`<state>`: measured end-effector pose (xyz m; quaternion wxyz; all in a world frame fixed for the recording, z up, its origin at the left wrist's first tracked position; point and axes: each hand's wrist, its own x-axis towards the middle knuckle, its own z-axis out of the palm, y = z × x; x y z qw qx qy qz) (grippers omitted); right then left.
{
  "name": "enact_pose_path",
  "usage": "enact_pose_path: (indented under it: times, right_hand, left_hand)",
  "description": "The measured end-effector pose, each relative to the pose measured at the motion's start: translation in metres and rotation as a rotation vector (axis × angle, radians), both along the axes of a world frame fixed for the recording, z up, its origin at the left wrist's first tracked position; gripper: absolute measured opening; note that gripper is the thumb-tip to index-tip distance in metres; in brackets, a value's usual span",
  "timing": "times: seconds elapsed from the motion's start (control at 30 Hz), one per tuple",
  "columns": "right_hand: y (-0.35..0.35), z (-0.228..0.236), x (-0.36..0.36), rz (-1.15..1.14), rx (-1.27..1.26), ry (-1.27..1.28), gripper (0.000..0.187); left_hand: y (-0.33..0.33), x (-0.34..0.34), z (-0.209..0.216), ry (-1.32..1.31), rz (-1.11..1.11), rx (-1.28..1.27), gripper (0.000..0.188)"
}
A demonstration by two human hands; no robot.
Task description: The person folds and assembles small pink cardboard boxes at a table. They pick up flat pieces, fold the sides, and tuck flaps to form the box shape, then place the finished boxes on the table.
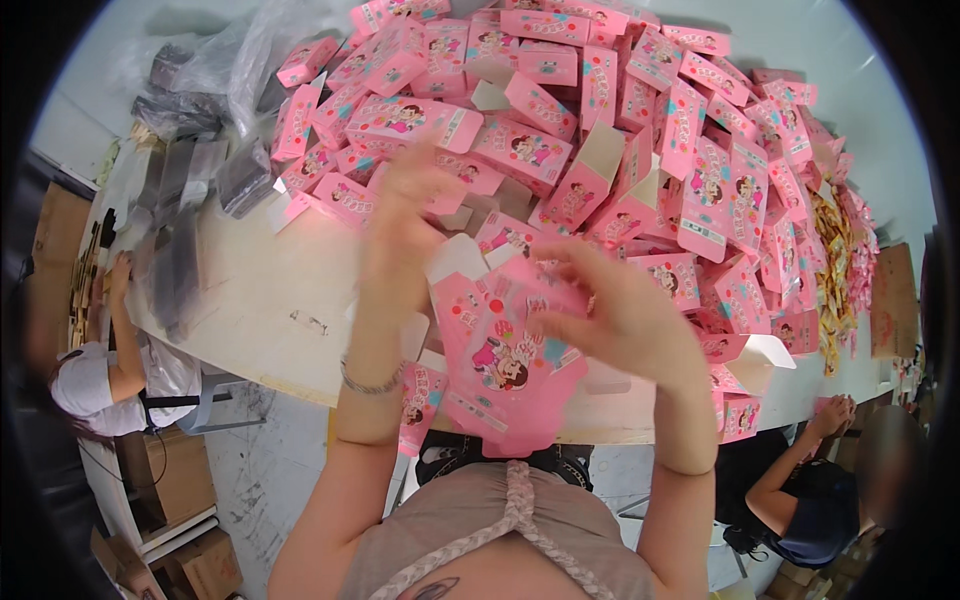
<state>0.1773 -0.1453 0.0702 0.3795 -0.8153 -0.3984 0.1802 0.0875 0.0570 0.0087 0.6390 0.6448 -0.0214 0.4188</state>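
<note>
In front of my body, a pink printed carton (515, 355) lies at the table's near edge, upside down to me, its lower end smeared by motion. A pale flap (460, 260) stands up at its far end. My right hand (615, 310) hovers over the carton's right side, thumb and fingers apart. Further forward and left, my left hand (410, 205) reaches over the near side of a heap of pink cartons (600, 90). Motion blur smears its fingers, so whether it grips one is unclear.
Clear plastic wrapping (250, 60) and dark transparent packs (180, 170) lie on the table's left. Gold-coloured sachets (830, 270) are piled at the far right. One person (120, 380) sits at the left, another (800, 500) at the right. Brown boxes (165, 475) stand below left.
</note>
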Motion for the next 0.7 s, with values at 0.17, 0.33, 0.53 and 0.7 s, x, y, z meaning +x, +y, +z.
enact_pose_path:
  times: [0.17, 0.33, 0.53, 0.7]
  right_hand:
    - [0.03, -0.013, -0.021, -0.03, 0.222, -0.306, 0.07]
    - [0.073, -0.108, -0.091, 0.21, 0.028, -0.604, 0.074]
    - [0.096, -0.131, -0.098, 0.3, -0.032, -0.745, 0.055]
    - [0.091, -0.133, -0.074, 0.273, 0.136, -0.258, 0.031]
  left_hand:
    - [0.051, -0.026, 0.006, -0.224, 0.349, -0.303, 0.023]
    - [0.056, -0.041, 0.016, -0.383, 0.465, -0.258, 0.02]
    - [0.056, -0.057, 0.02, -0.319, 0.475, -0.11, 0.022]
    - [0.008, -0.103, -0.025, 0.731, 0.466, 0.54, 0.046]
